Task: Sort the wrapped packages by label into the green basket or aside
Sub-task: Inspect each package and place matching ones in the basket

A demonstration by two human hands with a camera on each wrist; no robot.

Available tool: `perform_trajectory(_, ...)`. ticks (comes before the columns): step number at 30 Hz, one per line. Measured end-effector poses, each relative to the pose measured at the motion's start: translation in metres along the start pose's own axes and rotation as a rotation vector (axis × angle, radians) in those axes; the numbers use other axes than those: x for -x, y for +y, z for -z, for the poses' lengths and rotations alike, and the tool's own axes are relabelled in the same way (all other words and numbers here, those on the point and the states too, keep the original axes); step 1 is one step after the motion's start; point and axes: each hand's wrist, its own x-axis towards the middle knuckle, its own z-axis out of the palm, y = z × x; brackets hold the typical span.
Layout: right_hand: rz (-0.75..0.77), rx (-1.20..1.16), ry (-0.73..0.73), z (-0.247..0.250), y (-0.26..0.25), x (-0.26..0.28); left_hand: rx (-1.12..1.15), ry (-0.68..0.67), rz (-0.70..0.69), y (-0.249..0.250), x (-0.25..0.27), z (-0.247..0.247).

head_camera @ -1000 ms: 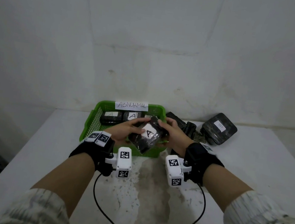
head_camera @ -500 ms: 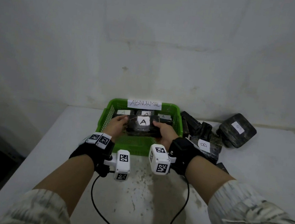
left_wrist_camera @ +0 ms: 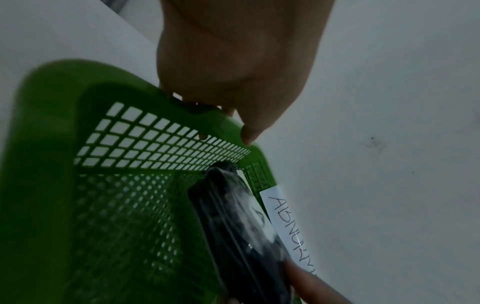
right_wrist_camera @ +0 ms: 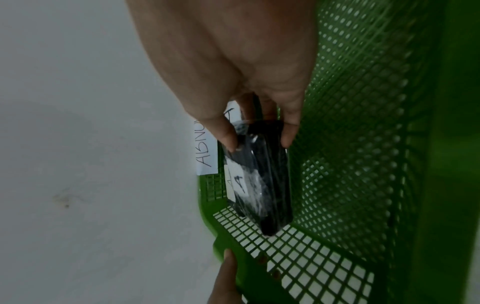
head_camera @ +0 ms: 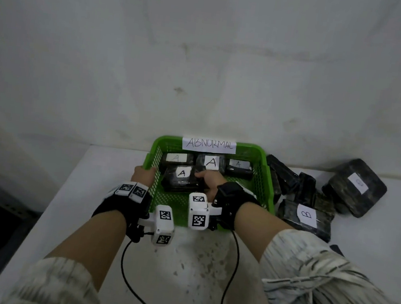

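The green basket bears an ABNORMAL sign on its far wall. Three black wrapped packages labelled A lie along its back. A fourth package labelled A sits in front of them on the basket floor. My right hand pinches its right end between thumb and fingers; the package shows in the right wrist view too. My left hand grips the basket's left rim, thumb on top, apart from the package.
A heap of dark wrapped packages lies right of the basket: one labelled B in front, a larger one further right, others against the basket's side. The white table meets the wall just behind the basket.
Both hands held the A package over the basket. It has since come down onto the basket floor; my left hand let go and took the left rim, while the right still holds it.
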Motion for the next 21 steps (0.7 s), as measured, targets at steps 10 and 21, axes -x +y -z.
perform_trajectory(10,0.100,0.329,0.017,-0.015,0.018,-0.038,-0.005,0.028,-0.031,-0.009,-0.016,-0.006)
perform_trajectory(21,0.073,0.388,-0.074,0.015,-0.008,-0.003,0.028,-0.124,0.076,0.001,0.010,0.007)
